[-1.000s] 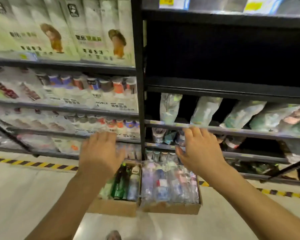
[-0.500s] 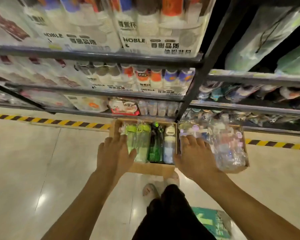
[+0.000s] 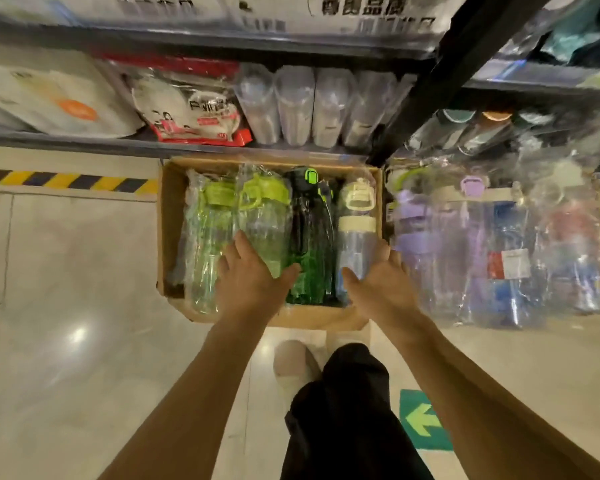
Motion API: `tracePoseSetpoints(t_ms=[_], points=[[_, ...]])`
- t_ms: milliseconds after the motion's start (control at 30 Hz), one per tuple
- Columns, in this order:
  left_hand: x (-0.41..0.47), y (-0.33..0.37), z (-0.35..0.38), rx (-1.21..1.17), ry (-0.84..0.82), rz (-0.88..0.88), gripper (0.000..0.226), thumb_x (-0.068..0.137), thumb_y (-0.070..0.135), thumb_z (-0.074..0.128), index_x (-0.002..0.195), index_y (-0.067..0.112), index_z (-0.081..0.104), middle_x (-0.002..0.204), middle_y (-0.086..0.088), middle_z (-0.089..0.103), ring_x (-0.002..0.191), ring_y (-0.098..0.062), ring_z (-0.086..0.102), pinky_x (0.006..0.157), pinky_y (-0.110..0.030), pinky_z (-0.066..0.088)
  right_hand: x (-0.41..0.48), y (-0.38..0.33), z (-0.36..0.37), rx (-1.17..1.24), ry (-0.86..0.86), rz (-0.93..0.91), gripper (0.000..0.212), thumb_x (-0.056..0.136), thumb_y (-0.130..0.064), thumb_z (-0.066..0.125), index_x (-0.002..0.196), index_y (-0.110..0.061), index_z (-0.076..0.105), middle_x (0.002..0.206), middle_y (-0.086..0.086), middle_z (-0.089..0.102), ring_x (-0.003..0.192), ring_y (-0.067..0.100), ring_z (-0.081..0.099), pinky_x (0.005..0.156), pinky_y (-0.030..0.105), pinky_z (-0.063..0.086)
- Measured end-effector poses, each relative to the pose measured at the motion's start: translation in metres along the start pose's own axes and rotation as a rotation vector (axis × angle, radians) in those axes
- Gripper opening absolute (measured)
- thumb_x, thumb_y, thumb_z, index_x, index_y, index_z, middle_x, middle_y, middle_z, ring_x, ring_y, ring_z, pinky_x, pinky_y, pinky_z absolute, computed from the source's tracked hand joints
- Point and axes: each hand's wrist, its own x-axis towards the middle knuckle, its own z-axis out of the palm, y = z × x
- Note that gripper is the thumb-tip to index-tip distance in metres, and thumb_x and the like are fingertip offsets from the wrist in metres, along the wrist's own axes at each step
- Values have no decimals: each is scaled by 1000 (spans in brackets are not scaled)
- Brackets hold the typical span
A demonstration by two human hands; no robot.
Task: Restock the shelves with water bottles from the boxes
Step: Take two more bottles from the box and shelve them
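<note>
Head view, looking down. The fingers of the left hand (image 3: 252, 282) lie loosely spread, palm down, over the wrapped light-green bottle (image 3: 264, 220); the thumb points right toward the dark green bottle (image 3: 310, 244). The fingers grip nothing. The right hand (image 3: 378, 285) is likewise spread and empty, its thumb reaching left at the base of the clear bottle with a cream lid (image 3: 355, 233), its fingertips above the right wall of the cardboard box (image 3: 165, 230). Whether either hand touches the plastic wrap or hovers just above it cannot be told from this angle.

The box stands on the tiled floor (image 3: 66, 341), hard against the foot of the shelving. It holds four plastic-wrapped water bottles lying side by side, caps toward the shelf: a green bottle (image 3: 205, 244) at far left, then the light-green, the dark green and the clear one. Just right of the box lies a second batch of wrapped bottles (image 3: 482, 251) with purple, blue and red parts, apparently in another box. The lowest shelf (image 3: 66, 140) carries clear tumblers (image 3: 295, 105) and packaged goods. Yellow-black hazard tape (image 3: 66, 180) runs along the floor; a green arrow sticker (image 3: 423, 420) lies beside the person's dark trouser leg (image 3: 347, 410).
</note>
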Motion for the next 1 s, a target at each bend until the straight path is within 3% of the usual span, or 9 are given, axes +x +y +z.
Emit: tracePoseSetpoints(t_ms=[133,267,500,633,833,1000], points=[[29,-9,34,-81,112,1,124,81,64,76,162,7,1,167,-17,17,153,-42,20,120,-53,28,41,11,40,99,24,52,87,93,-53,61,155,-10,18,152,16,36,139,39,35,108,49,38],[43,-18,46,-125,230,13,116,79,53,83,160,5,14,159,-17,33,146,-40,33,118,-54,36,63,14,68,226,31,99,99,89,-55,69,157,-10,13,151,19,34,136,42,35,112,48,33],[49,-23,46,-120,257,51,111,79,54,81,159,7,19,155,-14,38,141,-37,41,113,-51,41,94,10,79,339,58,239,112,83,-71,66,160,-12,11,159,13,36,145,42,24,117,55,30],[47,-23,45,-129,274,71,105,79,49,83,155,4,26,146,-15,45,131,-37,48,105,-53,47,103,8,80,324,36,231,104,87,-72,60,159,-13,13,159,15,34,145,43,23,117,54,26],[47,-23,46,-137,277,86,102,79,46,83,154,3,28,142,-15,48,126,-37,52,103,-53,48,113,10,92,414,84,234,85,86,-56,74,144,-15,27,138,10,54,122,33,58,100,42,48],[50,-26,45,-196,238,52,102,79,53,82,155,10,27,146,-10,48,125,-34,54,102,-49,50,108,16,95,392,122,186,79,83,-44,79,139,-13,31,122,9,61,106,31,64,97,46,54]])
